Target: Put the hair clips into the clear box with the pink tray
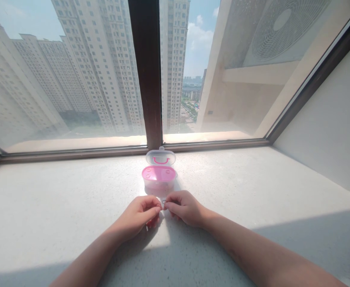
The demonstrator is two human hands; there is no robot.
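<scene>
My left hand (139, 217) and my right hand (185, 208) rest close together on a pale speckled windowsill (58, 207), fingertips almost meeting. Both are closed in a pinch. Between the fingertips shows a tiny dark ring (164, 202), too small to name; the right fingers pinch it and the left fingers close just beside it. Just beyond the hands stands a small clear plastic box (159, 179) with a pink inner tray. Its clear lid (160, 157) stands open toward the window and bears a pink handle.
A dark window frame post (146, 71) rises behind the box, with glass panes on both sides showing tall buildings. A white side wall (330, 127) bounds the sill on the right. An outdoor fan unit (279, 32) sits beyond the right pane.
</scene>
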